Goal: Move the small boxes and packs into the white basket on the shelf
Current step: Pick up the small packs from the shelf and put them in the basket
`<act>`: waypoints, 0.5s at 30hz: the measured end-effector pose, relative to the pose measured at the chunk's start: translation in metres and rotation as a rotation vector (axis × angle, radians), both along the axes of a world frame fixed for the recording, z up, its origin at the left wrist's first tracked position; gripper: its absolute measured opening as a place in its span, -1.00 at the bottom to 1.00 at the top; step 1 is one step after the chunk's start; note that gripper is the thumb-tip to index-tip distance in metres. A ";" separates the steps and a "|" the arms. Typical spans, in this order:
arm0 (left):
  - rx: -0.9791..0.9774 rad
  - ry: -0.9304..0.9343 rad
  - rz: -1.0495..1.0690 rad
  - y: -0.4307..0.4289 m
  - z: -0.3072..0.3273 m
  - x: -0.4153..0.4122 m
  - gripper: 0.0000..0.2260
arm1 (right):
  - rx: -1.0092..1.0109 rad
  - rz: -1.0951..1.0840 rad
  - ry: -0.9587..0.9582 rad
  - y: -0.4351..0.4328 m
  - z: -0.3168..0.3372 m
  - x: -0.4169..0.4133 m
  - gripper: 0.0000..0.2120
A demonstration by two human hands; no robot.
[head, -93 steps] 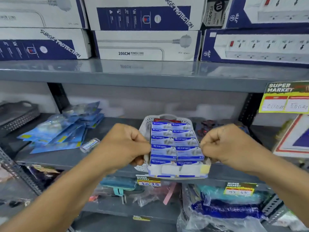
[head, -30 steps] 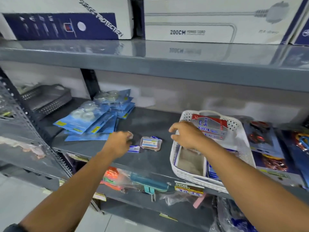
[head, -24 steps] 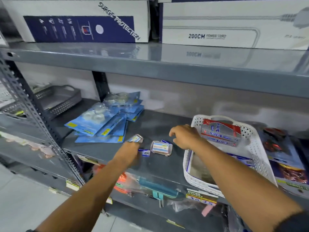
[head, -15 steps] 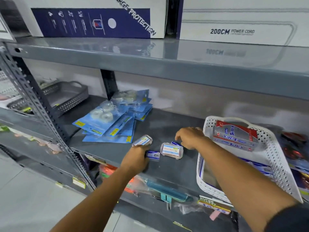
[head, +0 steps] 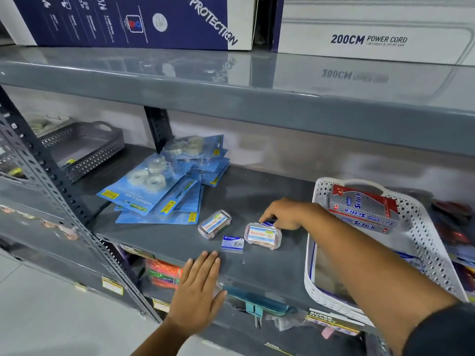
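The white basket stands at the right of the grey shelf, with red and grey Softek boxes at its back; my forearm hides much of its inside. Left of it lie two clear plastic cases and a small blue-and-white box. My right hand reaches just behind the nearer case, its fingertips pinched on another small blue box. My left hand lies flat and open on the shelf's front edge, holding nothing.
Blue blister packs of tape are piled at the left back of the shelf. A grey perforated basket sits beyond the slotted upright. Large power cord boxes fill the shelf above. Bagged goods hang below.
My left hand set down the clear case it held and dropped flat to the shelf edge. My right hand left the basket rim and closed on the small blue box.
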State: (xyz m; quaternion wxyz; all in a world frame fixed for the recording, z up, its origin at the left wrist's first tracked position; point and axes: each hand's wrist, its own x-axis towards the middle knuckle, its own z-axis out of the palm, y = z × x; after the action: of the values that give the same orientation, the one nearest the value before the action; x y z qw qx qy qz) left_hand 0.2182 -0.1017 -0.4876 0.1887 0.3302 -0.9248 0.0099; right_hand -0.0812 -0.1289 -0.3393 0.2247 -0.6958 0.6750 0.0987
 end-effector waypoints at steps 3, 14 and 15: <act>-0.016 -0.017 -0.005 -0.003 -0.002 0.000 -0.43 | 0.006 -0.053 -0.025 -0.004 -0.002 0.002 -0.64; 0.010 0.034 0.028 0.003 0.001 -0.006 -0.41 | -0.146 -0.270 0.009 0.011 0.002 0.004 -0.59; 0.009 0.046 0.031 0.003 0.001 -0.006 -0.41 | -0.187 -0.297 -0.038 0.016 0.008 0.001 -0.54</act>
State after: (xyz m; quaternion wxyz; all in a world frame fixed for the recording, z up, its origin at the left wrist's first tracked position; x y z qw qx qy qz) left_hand 0.2123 -0.0983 -0.4862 0.2082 0.3453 -0.9151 0.0010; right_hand -0.0798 -0.1125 -0.3317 0.1838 -0.6081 0.7722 -0.0120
